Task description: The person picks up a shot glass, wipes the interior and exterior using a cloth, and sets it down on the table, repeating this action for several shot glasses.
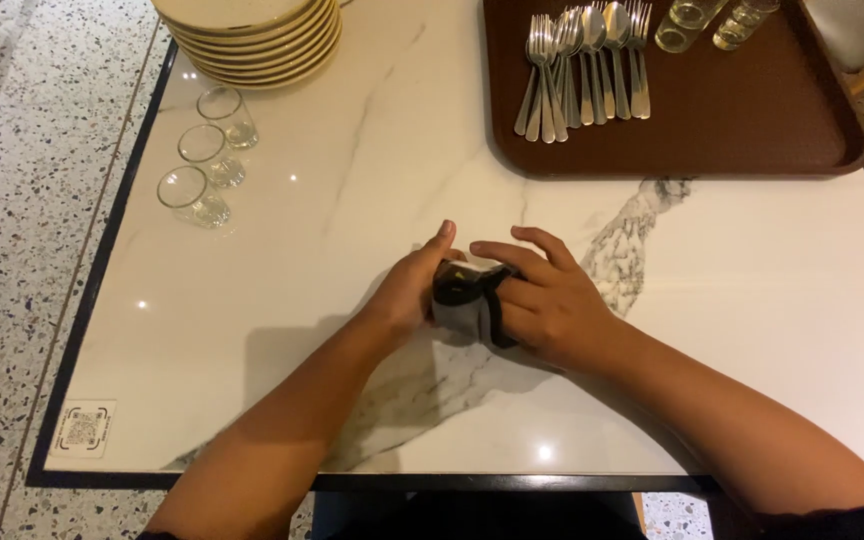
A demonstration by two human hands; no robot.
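Both of my hands meet at the middle of a white marble table [282, 230]. Between them is a small bunched grey and black cloth [464, 297]. My left hand [410, 292] grips its left side with the thumb pointing up. My right hand [542, 296] wraps over its right side, fingers curled around the fabric. Part of the cloth is hidden under my fingers.
A stack of cream plates [252, 35] stands at the far left, with three upturned clear glasses [207, 155] in a row beside it. A brown tray [732, 120] at the far right holds several forks and spoons [582, 65] and two glasses [712, 20]. A square code sticker [84, 428] sits near the left corner.
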